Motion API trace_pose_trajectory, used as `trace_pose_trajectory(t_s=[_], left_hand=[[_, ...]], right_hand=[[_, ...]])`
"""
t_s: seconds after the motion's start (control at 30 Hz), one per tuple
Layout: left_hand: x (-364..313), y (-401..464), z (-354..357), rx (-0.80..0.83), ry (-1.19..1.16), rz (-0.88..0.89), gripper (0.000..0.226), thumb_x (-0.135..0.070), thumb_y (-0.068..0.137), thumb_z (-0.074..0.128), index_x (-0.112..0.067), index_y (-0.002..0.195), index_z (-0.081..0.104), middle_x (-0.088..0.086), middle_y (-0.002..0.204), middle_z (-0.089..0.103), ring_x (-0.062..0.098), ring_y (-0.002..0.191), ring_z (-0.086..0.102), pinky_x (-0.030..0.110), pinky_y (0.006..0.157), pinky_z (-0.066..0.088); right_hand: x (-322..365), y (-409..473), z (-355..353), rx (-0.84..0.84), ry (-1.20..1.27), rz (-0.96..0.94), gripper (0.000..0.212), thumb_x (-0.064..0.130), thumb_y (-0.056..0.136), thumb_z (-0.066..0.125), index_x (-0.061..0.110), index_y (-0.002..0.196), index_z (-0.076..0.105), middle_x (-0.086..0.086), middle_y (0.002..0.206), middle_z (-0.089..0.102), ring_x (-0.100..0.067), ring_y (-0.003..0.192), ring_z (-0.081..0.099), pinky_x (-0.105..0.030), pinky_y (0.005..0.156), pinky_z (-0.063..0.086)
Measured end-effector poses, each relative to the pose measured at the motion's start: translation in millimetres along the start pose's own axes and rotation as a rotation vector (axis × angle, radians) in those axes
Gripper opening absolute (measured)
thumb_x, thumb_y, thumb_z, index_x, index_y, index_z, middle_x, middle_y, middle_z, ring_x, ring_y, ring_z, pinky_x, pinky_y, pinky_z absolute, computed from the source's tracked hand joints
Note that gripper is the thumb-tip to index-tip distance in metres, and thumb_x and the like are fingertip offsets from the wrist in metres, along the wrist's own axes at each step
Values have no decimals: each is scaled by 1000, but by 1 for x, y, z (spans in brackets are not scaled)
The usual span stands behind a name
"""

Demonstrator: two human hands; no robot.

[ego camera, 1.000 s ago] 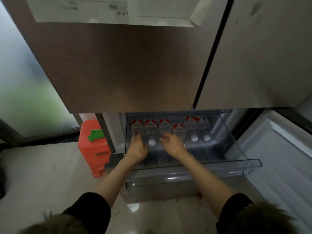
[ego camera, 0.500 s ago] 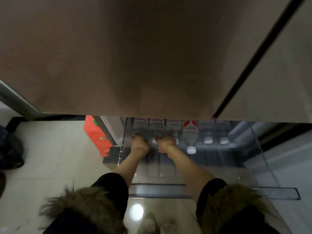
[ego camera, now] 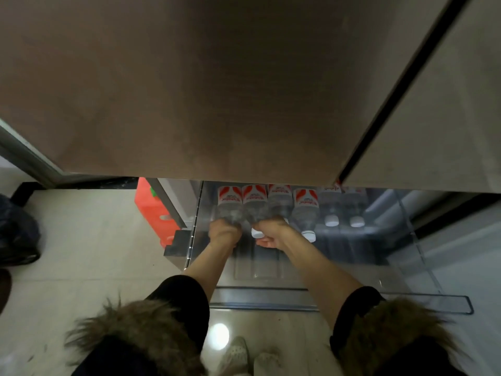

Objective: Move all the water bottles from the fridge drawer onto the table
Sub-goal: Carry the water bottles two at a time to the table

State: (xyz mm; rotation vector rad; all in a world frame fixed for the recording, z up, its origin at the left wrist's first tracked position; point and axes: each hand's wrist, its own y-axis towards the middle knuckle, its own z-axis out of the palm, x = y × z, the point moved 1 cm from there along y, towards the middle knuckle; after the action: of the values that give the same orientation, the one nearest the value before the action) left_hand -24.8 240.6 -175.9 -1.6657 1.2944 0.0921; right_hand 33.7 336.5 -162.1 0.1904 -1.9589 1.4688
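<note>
Now hands gripping bottles, necks toward them, drawer

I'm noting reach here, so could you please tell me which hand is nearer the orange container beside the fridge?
Left. The left hand is in the drawer's left end, just right of the orange container. The right hand is farther right, among the bottle necks.
</note>
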Motion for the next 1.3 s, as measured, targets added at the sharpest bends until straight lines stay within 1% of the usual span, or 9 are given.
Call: trace_pose_trajectory(t_s=[0.07,0.2,0.3,0.4,0.5,0.63,1.03,1.17,1.3], left_hand=[[-2,-7,-5,1,-29,17,36,-25,85,62,1,110,59,20,104,64,33,86,65,37,71,57],[-7,-27,-19,-1,14,121,33,-25,90,55,1,109,58,17,103,63,29,89,62,30,68,48],[-5,-49,-31,-49,22,194,29,-24,84,62,2,96,65,16,91,66,30,83,64,32,65,50],[-4,-80,-46,-179,38,309,34,-19,81,65,6,103,59,21,90,62,35,96,62,30,69,42],[-5,-103,-62,-288,135,444,42,-18,83,61,5,113,42,27,106,60,42,101,57,36,73,41],[-8,-110,-83,-372,204,617,34,-23,82,62,1,102,47,25,100,63,41,91,60,43,74,49],[-7,-109,-98,-484,259,865,38,-41,83,62,-7,99,57,12,86,67,27,77,63,36,65,52],[-1,-93,-101,-332,180,853,47,-51,80,61,-12,107,58,6,94,65,21,85,62,39,74,55],[10,-81,-98,-137,186,869,56,-36,79,68,-14,126,46,3,118,44,13,106,46,27,94,40]], right_hand=[[2,-10,-3,15,38,-7,34,13,92,56,5,124,48,-14,125,53,-27,114,55,-29,81,52],[7,-34,-4,0,47,-63,35,15,91,58,7,123,48,-12,116,50,-26,112,56,-15,46,51],[6,-50,-5,-74,-58,-172,12,21,90,58,10,94,52,-5,97,53,-19,92,59,-22,68,53],[0,-69,-11,-154,-211,-306,20,23,88,59,14,73,50,-4,81,60,-19,75,64,-26,69,54],[-4,-86,-17,-249,-354,-400,19,25,84,63,8,82,56,-10,88,65,-22,78,67,-27,59,55],[0,-114,-34,-433,-489,-551,38,29,82,61,2,108,53,-15,102,62,-33,96,61,-36,74,50],[4,-138,-25,-538,-612,-908,35,38,83,63,9,103,55,-9,102,66,-27,92,62,-29,65,42],[12,-129,-13,-505,-561,-905,40,41,83,63,9,106,58,-9,103,66,-27,96,62,-28,67,43],[11,-118,-10,-428,-600,-908,41,43,84,61,11,110,60,-10,109,60,-26,103,57,-31,78,45]])
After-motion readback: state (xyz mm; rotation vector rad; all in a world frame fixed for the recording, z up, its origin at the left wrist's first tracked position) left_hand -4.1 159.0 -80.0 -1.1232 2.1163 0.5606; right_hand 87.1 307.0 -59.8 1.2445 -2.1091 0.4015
